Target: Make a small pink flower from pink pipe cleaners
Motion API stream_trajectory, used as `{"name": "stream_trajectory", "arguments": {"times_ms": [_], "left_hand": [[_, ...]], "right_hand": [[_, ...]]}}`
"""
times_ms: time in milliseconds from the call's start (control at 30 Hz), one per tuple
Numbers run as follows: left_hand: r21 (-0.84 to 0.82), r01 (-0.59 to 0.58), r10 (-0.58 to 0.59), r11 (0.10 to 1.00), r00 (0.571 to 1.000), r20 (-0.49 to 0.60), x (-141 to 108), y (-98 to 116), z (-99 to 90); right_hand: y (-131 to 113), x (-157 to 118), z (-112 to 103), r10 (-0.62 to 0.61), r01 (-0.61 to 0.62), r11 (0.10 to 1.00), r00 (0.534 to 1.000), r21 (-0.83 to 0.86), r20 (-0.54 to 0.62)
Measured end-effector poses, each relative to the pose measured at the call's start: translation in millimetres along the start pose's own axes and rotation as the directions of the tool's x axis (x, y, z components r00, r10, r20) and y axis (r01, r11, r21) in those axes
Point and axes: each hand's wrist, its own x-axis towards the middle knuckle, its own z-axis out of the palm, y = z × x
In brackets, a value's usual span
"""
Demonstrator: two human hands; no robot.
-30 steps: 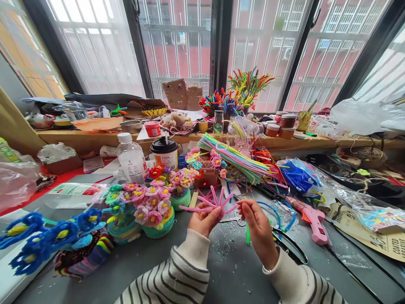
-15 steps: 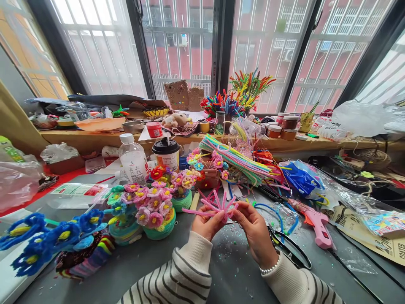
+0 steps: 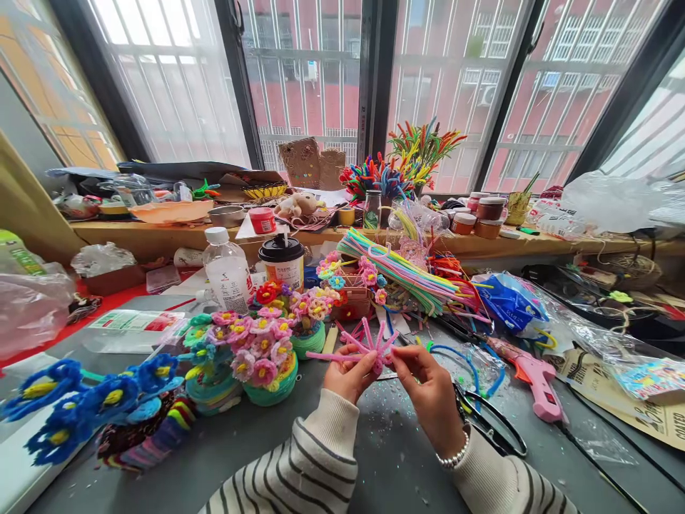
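A bunch of pink pipe cleaners (image 3: 366,333), joined at the centre with several stems fanned out, is pinched in my left hand (image 3: 350,375). One long stem points out to the left past my fingers. My right hand (image 3: 425,385) has thumb and forefinger closed on the right side of the same bunch, where the fuzzy wire bends. Both hands are raised just above the grey table (image 3: 385,464). To the left of them stands a pot of pink pipe-cleaner flowers (image 3: 265,350). Scissors (image 3: 489,425) with black handles lie beyond my right wrist.
A pink glue gun (image 3: 540,385) with its cord lies at the right. Behind my hands rests a pile of pastel pipe cleaners (image 3: 401,271). A bottle (image 3: 225,268), a lidded cup (image 3: 282,264) and blue flowers (image 3: 101,400) stand to the left.
My right hand has shifted slightly left, its fingertips now closer to the centre of the pink bunch. My left hand keeps its hold almost unmoved.
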Motion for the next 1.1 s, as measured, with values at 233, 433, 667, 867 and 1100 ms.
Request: {"name": "stream_trajectory", "arguments": {"times_ms": [233, 433, 667, 867, 1100], "left_hand": [[0.047, 0.004, -0.004, 0.999, 1.0, -0.006, -0.6, 0.2, 2.2], [0.043, 0.032, -0.033, 0.999, 0.999, 0.017, -0.9, 0.1, -0.2], [0.0, 0.017, -0.017, 1.0, 1.0, 0.006, -2.7, 0.6, 0.4], [-0.02, 0.032, -0.032, 0.999, 0.999, 0.01, -5.5, -0.4, 2.2], [0.004, 0.033, -0.033, 0.999, 0.999, -0.001, -4.2, -1.5, 1.0]], "right_hand": [[-6.4, 0.6, -3.5, -0.142, 0.149, 0.968, 0.989, -0.199, 0.052], [-2.2, -1.5, -6.2, -0.139, 0.136, 0.961, 0.99, -0.242, 0.006], [0.3, -2.9, -5.5, -0.11, 0.104, 0.964, 0.994, -0.243, -0.011], [1.0, -4.6, -6.2, -0.191, 0.192, 0.94, 0.981, -0.28, 0.033], [1.4, -4.1, -7.7, -0.208, 0.226, 0.928, 0.974, -0.296, 0.091]]}}
